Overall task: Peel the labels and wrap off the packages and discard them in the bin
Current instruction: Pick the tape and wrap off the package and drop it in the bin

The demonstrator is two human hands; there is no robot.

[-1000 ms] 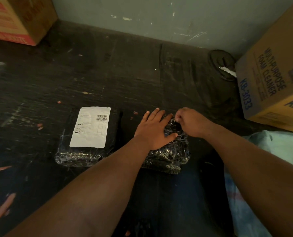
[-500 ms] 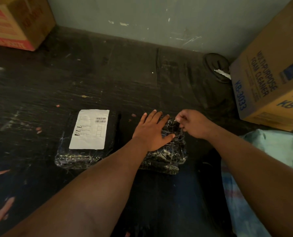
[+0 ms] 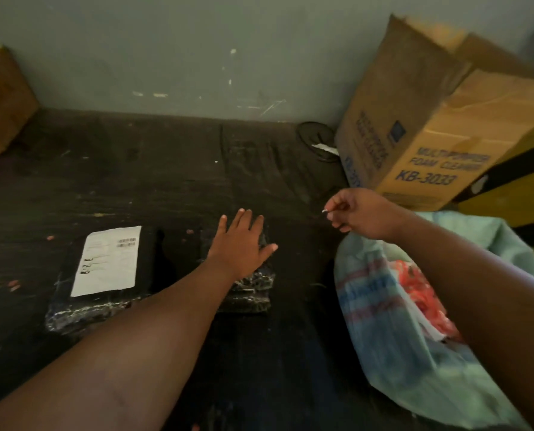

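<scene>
My left hand [image 3: 240,244] lies flat, fingers spread, on a small black package [image 3: 253,284] wrapped in clear film. My right hand [image 3: 359,213] is raised to the right of it, off the package, with its fingers curled and its fingertips pinching a small pale scrap of wrap [image 3: 324,210]. The scrap is tiny and hard to make out. A larger black package [image 3: 82,312] lies to the left, also in clear film, with a white barcode label [image 3: 108,261] stuck on top.
A green woven bag [image 3: 415,368] stands open at the right, below my right arm, with red and white scraps inside. A foam-cleaner carton [image 3: 430,135] sits at the back right, a dark roll [image 3: 315,138] beside it. Another carton [image 3: 1,98] is at the back left.
My right hand has left the small package's top edge and moved up and to the right, towards the bag. My left hand stays flat on the package. The view has swung right.
</scene>
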